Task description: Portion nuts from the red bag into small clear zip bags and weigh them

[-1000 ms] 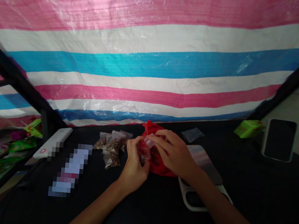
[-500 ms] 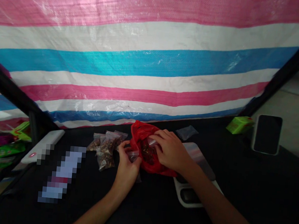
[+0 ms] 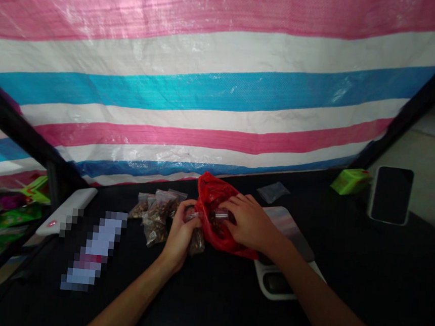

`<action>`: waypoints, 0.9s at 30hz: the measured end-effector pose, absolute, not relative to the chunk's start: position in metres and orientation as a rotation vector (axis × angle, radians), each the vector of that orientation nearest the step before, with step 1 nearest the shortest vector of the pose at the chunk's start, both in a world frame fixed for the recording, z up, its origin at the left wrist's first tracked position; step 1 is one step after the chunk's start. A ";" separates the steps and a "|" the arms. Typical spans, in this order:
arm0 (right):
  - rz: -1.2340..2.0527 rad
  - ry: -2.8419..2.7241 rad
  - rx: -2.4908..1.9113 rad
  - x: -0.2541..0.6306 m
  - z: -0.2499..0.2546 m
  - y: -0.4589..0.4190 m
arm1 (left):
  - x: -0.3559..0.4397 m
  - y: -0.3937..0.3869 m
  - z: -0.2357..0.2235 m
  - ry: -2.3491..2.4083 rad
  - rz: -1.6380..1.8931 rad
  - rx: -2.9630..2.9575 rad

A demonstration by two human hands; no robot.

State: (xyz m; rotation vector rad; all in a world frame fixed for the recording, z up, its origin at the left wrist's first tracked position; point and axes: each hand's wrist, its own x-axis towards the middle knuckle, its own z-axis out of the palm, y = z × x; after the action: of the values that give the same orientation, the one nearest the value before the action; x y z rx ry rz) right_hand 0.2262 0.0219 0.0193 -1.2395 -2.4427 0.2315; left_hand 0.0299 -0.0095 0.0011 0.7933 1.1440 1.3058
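Observation:
My left hand (image 3: 181, 236) pinches the top of a small clear zip bag (image 3: 197, 243) that hangs down with brown bits inside. Against that bag rests an open red plastic bag (image 3: 215, 190) holding more brown pieces. Over the red bag's mouth, my right hand (image 3: 248, 220) has its fingers closed round a short shiny, pale object (image 3: 221, 215); its kind is unclear. Left of my left hand lie several filled zip bags (image 3: 156, 218) in a pile. A kitchen scale (image 3: 291, 235) sits partly under my right forearm.
A flat clear bag (image 3: 273, 192) lies behind the scale. To the right stand a green packet (image 3: 349, 181) and a phone-like device (image 3: 391, 195). A white device (image 3: 67, 212) and a blurred-out item (image 3: 93, 251) lie left. Behind hangs a striped sheet (image 3: 208, 91).
My left hand has turned and shifted slightly left, and the zip bag with brown bits now shows below its fingers. My right hand stays over the red bag, with the shiny object lower.

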 end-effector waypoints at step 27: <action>0.479 -2.216 -1.249 0.224 0.018 0.028 | 0.020 0.003 -0.012 1.200 1.400 1.055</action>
State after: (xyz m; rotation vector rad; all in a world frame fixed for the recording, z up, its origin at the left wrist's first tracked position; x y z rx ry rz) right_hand 0.2243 0.0276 0.0176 -1.2494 -2.2159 0.4791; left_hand 0.0197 0.0029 -0.0122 1.0551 1.2001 1.3999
